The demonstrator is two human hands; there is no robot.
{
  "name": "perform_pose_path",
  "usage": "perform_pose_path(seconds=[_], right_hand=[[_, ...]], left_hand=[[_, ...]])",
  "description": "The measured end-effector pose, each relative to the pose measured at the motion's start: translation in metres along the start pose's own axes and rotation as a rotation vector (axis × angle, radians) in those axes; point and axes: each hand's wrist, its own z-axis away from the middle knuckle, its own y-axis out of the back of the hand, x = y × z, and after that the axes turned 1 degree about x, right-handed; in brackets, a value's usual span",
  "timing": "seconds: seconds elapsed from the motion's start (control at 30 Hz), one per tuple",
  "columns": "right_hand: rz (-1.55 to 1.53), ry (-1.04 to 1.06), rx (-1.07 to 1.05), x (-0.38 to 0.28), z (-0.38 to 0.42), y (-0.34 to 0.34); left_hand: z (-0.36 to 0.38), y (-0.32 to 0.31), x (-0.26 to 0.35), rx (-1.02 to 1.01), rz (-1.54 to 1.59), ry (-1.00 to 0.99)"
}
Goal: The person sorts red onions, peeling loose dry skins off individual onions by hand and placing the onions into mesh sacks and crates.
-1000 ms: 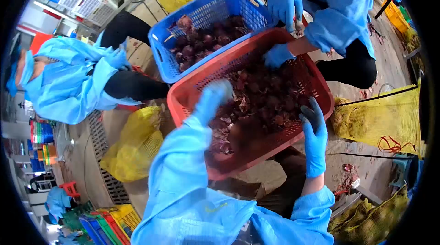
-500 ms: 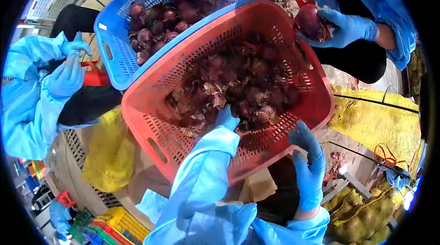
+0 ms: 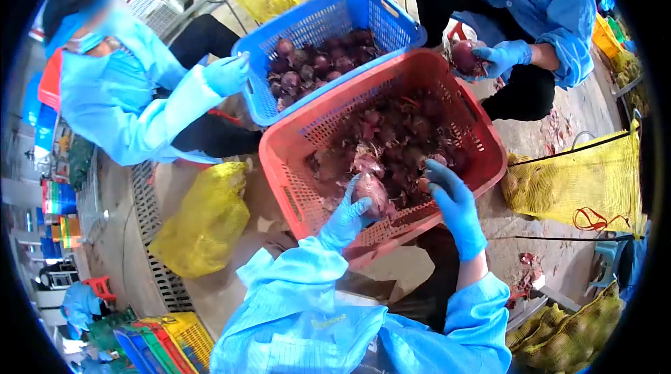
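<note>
My left hand is closed around a red onion with loose papery skin, held up over the near side of the red basket. My right hand, blue-gloved like the left, is raised at the basket's near right edge. Its fingers are apart and bent toward the onions, and I see nothing in them. Inside the red basket lies a heap of red onions mixed with dry skins. Behind it stands a blue basket with several smoother onions.
At the left sits a co-worker with a raised gloved hand. Another co-worker at the right holds a red onion beside the red basket. Yellow mesh sacks lie around, with stacked crates at the lower left.
My left hand has come up out of the heap with an onion. My right hand has moved inward over the basket edge. The view has shifted, showing more of both co-workers.
</note>
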Motion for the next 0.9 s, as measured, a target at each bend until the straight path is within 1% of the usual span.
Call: perform_pose_path(seconds=[0.03,0.07,0.13,0.17,0.2,0.23,0.27,0.3,0.33,0.37,0.4,0.47,0.5,0.63,0.7,0.73,0.8,0.83,0.87,0.9], right_hand=[[-0.046,-0.054,-0.125,-0.002,0.001,-0.004],[0.007,-0.027,-0.259,0.0,0.001,-0.008],[-0.094,-0.183,-0.453,-0.006,0.006,-0.023],[-0.134,-0.177,-0.583,-0.011,0.011,-0.031],[-0.163,-0.139,-0.583,-0.018,0.02,-0.042],[-0.039,-0.017,-0.53,-0.017,0.024,-0.05],[0.084,0.1,-0.472,-0.014,0.026,-0.055],[0.16,0.119,-0.421,-0.014,0.03,-0.059],[0.253,0.192,-0.378,-0.013,0.034,-0.062],[0.25,0.232,-0.328,-0.002,0.036,-0.066],[0.248,0.276,-0.279,0.007,0.039,-0.069],[0.277,0.285,-0.223,0.003,0.047,-0.072],[0.309,0.291,-0.177,0.001,0.05,-0.07],[0.382,0.309,-0.128,0.002,0.053,-0.062],[0.376,0.319,-0.121,-0.008,0.056,-0.057],[0.392,0.41,-0.089,0.001,0.054,-0.055],[0.349,0.351,-0.085,0.001,0.057,-0.052],[0.387,0.287,-0.107,0.009,0.057,-0.049],[0.382,0.299,-0.124,0.008,0.057,-0.047],[0.423,0.256,-0.17,0.005,0.057,-0.044]], left_hand=[[0.01,-0.008,0.003,-0.058,-0.004,-0.012],[0.018,-0.017,0.007,-0.119,-0.009,-0.023],[0.032,-0.031,0.012,-0.152,-0.085,-0.052],[0.035,-0.036,0.013,-0.126,-0.122,-0.076],[0.037,-0.041,0.014,-0.098,-0.157,-0.101],[0.04,-0.049,0.014,-0.097,-0.243,-0.182],[0.041,-0.056,0.015,-0.107,-0.25,-0.185],[0.042,-0.064,0.016,-0.045,-0.152,-0.17],[0.044,-0.071,0.015,0.018,-0.054,-0.148],[0.039,-0.067,0.01,0.127,-0.062,-0.146],[0.036,-0.064,0.005,0.117,-0.069,-0.141],[0.034,-0.067,0.001,0.212,-0.23,-0.302],[0.032,-0.069,-0.001,0.215,-0.222,-0.319],[0.031,-0.074,-0.009,0.167,-0.155,-0.304],[0.026,-0.073,-0.013,0.189,-0.337,-0.42],[0.028,-0.084,-0.012,0.18,-0.226,-0.352],[0.04,-0.105,-0.009,0.127,-0.154,-0.309],[0.039,-0.102,-0.009,0.076,-0.211,-0.274],[0.035,-0.089,-0.011,0.036,-0.384,-0.258],[0.033,-0.077,-0.017,0.087,-0.33,-0.177]])
